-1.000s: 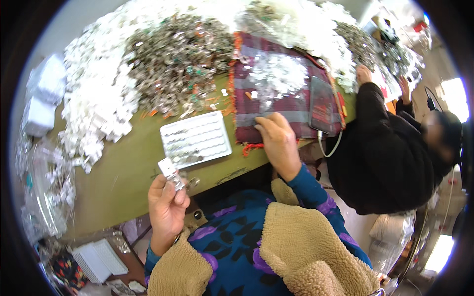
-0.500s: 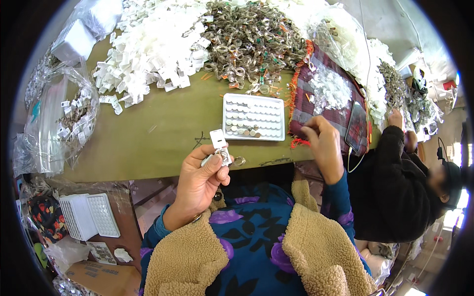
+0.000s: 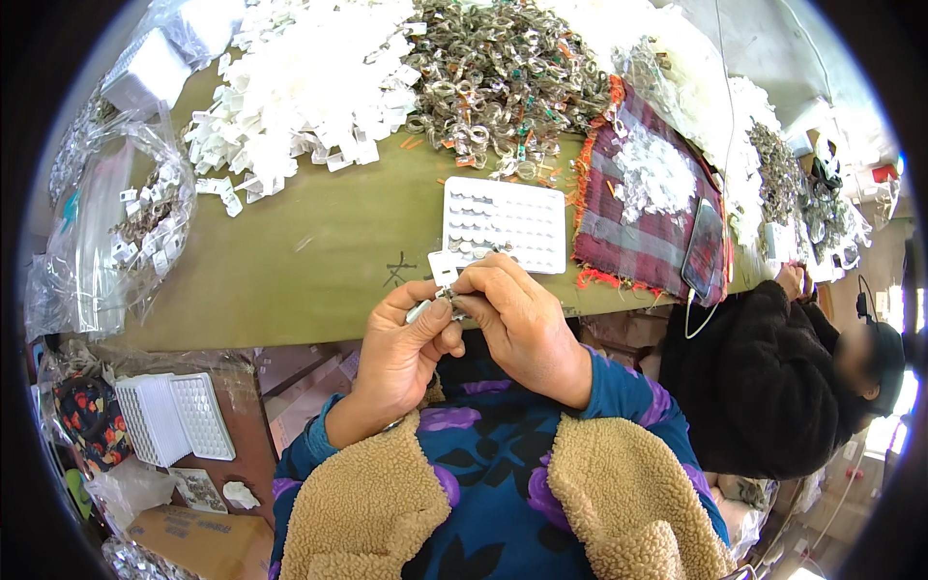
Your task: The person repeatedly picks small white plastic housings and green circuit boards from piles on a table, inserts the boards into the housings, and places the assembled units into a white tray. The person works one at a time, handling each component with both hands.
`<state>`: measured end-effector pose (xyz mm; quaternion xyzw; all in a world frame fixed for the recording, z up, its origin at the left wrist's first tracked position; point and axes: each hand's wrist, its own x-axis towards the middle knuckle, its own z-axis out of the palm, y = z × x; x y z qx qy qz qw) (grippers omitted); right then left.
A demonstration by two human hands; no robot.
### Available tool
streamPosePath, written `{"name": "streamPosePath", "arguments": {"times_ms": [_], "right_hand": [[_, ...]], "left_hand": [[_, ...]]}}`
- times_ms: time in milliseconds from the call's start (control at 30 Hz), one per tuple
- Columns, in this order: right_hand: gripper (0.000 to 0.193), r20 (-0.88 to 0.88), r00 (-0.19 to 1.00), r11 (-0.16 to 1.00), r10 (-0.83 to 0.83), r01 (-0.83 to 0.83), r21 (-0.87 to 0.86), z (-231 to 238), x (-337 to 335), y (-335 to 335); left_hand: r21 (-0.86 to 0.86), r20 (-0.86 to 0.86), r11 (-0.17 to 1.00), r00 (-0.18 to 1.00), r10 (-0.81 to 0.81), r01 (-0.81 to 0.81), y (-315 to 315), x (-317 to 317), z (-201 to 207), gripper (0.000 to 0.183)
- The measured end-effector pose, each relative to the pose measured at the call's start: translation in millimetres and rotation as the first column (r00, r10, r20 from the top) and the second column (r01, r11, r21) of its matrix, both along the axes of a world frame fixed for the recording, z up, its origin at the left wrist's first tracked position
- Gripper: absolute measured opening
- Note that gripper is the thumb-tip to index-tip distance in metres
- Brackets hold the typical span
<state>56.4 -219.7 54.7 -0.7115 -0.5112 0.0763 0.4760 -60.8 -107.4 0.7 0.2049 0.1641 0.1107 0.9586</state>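
Two hands (image 3: 530,329) — one white tag (image 3: 444,267) between, one tray (image 3: 543,224)

Worktable (image 3: 261,271) seen around the left hand (image 3: 391,353) and right hand (image 3: 527,333).
From those hands I see a tray (image 3: 554,227) at one o'clock, a heap of loops (image 3: 512,82) behind it, a heap of pieces (image 3: 300,92) at eleven, a bag (image 3: 97,246) between nine and ten, and at two a cloth (image 3: 609,237) with a phone (image 3: 704,246) on it; a co-worker (image 3: 764,377) is past three.

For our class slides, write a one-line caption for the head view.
Left hand and right hand meet at a small white piece near a white tray.
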Motion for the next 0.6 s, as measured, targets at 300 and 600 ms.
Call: {"name": "streamPosePath", "arguments": {"times_ms": [300, 600], "right_hand": [[0.012, -0.213, 0.955, 0.968, 0.207, -0.232, -0.096, -4, 29, -2], [0.044, 0.168, 0.977, 0.964, 0.13, -0.164, 0.21, -33, 11, -4]], "left_hand": [[-0.053, -0.072, 0.999, 0.997, 0.0, -0.004, -1, 3, 6, 0.015], [0.169, -0.135, 0.985, 0.989, 0.057, -0.034, 10, 9, 8, 0.018]]}}
